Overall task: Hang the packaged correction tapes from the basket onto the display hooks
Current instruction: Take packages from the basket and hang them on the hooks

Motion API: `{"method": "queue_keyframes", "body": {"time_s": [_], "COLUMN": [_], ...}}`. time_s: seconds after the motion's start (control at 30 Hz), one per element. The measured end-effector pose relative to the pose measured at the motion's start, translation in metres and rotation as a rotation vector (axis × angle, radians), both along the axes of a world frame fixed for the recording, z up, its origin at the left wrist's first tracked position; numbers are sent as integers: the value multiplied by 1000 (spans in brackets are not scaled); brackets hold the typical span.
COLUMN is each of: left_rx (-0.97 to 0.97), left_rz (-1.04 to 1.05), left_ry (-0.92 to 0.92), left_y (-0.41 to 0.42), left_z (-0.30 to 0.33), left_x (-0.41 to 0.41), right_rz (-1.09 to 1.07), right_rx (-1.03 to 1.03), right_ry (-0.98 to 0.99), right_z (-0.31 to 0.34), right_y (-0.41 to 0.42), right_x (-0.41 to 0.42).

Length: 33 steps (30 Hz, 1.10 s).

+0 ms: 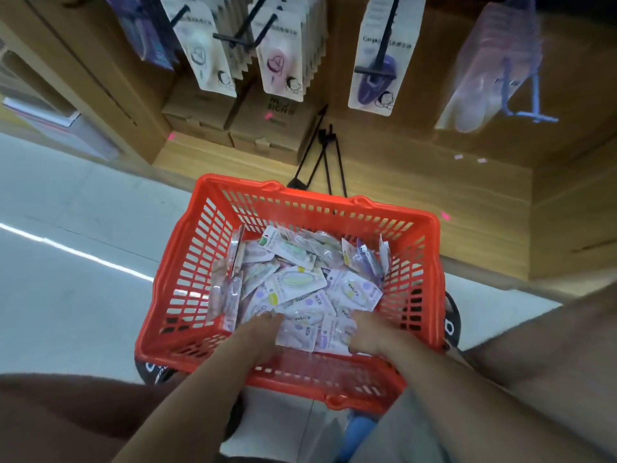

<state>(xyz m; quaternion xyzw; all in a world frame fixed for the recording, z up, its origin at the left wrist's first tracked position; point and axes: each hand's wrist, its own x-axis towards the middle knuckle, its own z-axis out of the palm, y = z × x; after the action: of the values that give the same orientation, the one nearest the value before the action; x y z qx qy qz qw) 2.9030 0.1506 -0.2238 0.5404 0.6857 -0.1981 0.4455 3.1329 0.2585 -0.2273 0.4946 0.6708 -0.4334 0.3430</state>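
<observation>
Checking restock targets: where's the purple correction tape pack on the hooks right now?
Head view, upper right of centre: the purple correction tape pack hangs on a black hook, between the pink-printed packs on its left and a translucent pink bag on its right, above the red basket.

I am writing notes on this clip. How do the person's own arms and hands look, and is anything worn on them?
Both forearms are bare as far as the picture shows: no sleeves, gloves, watch or bracelet are visible. The left hand and the right hand are bare too, and no rings can be made out. The fingertips are partly hidden among the packages.
</observation>
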Motion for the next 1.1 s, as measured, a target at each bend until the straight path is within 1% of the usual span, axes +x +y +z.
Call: {"method": "queue_keyframes", "body": {"time_s": [0.1,0.27,0.33,0.47,0.67,0.83,1.03,1.1], "left_rx": [17,154,173,62,26,50,98,128], "left_rz": [-6,-184,-201,-104,-36,-82,-156,-191], "left_ry": [17,179,198,137,93,69,20,8], "left_y": [4,17,23,29,31,31,29,30], "left_z": [-11,-11,-12,-17,-21,-18,-10,-6], "left_x": [-1,1,6,13,15,14,8,5], "right_rz": [71,66,74,64,39,43,183,178], "right_rx": [45,93,106,58,105,131,135,129], "right_ry": [4,-9,-29,-73,-52,-66,-74,-82], "right_z": [-11,-21,-23,-25,-24,-22,-18,-17], "right_y": [4,4,3,0,-5,-9,-3,-3], "right_x": [0,0,-2,-3,-3,-6,-7,-9]}}
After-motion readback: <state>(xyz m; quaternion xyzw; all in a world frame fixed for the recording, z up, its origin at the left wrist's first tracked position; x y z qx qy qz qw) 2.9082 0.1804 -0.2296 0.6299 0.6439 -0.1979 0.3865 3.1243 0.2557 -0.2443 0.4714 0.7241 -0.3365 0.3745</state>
